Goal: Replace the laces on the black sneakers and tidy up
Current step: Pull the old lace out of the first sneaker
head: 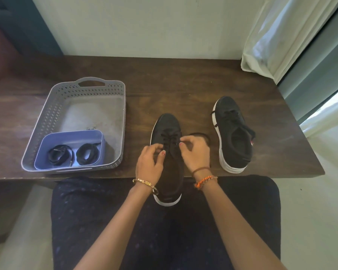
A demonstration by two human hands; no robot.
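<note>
While toe-away, sneaker [167, 133] lengthwise under both hands [172, 154].

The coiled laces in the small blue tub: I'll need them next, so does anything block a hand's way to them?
Nothing visible does. The coiled laces lie uncovered in the open blue tub inside the grey basket, left of the left hand.

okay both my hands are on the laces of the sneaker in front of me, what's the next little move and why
Probably keep drawing the lace out of the upper eyelets. Your left hand and right hand both pinch it on the near sneaker, which is still laced, and two coiled laces wait in the small tub.
</note>
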